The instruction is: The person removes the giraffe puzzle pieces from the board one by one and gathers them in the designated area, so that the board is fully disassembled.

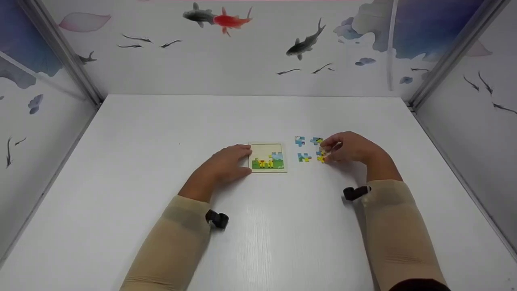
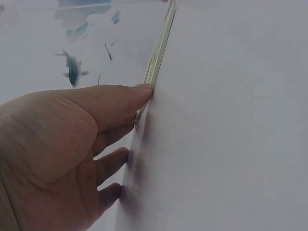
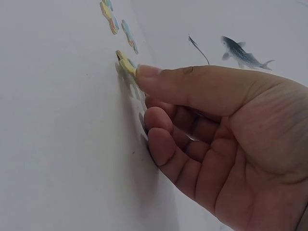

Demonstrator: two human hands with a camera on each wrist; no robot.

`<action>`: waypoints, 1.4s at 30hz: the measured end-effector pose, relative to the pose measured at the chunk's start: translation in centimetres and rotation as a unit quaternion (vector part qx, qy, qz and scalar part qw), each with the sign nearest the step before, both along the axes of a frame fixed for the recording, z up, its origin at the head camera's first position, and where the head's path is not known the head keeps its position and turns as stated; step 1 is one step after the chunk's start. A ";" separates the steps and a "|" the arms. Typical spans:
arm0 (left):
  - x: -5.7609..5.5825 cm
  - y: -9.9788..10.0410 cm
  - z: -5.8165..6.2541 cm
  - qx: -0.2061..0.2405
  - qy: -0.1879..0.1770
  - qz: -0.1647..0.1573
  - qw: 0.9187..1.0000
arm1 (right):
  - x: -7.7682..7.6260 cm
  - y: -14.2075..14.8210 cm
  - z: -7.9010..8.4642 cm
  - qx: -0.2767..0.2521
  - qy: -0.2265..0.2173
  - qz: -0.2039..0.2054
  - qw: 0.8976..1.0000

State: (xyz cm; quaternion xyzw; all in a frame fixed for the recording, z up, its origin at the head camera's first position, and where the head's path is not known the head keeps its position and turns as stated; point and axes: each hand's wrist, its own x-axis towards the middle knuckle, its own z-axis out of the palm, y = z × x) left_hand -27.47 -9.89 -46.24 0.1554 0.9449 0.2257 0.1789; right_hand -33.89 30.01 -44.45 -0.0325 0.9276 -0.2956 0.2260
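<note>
A square wooden puzzle tray (image 1: pixel 266 148) lies on the table with a partly filled picture of green ground, yellow figures and blue sky in its lower part. My left hand (image 1: pixel 230 163) holds the tray at its left edge, thumb by the near corner and fingers by the far one. The tray's thin edge (image 2: pixel 165 38) runs past the thumb in the left wrist view. My right hand (image 1: pixel 350 148) pinches a yellow puzzle piece (image 3: pixel 126 66) with thumb and fingertips, low over the table; part of it is hidden behind the thumb.
Loose jigsaw pieces lie right of the tray: a blue one (image 1: pixel 299 140), a blue and yellow one (image 1: pixel 316 140) and a blue-green one (image 1: pixel 303 157). White panels with painted fish (image 1: pixel 305 44) enclose the white table (image 1: pixel 181 121) at the back and sides.
</note>
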 end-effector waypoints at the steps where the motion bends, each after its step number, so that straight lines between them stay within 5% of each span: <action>1: 0.0 0.0 0.0 -0.001 0.001 -0.001 1.000 | 0.0 0.0 0.0 -0.002 0.000 -0.004 1.000; 10: -0.1 -0.1 -0.1 0.002 0.000 0.005 1.000 | 0.1 -2.5 0.8 -0.005 0.017 -0.008 1.000; 27: -0.3 -0.1 -0.4 -0.001 0.008 -0.009 1.000 | 0.6 -11.9 1.8 -0.013 0.035 0.088 0.995; 42: -0.2 0.0 -0.2 0.002 0.001 -0.003 1.000 | 0.9 -13.3 0.5 -0.024 0.016 0.092 0.995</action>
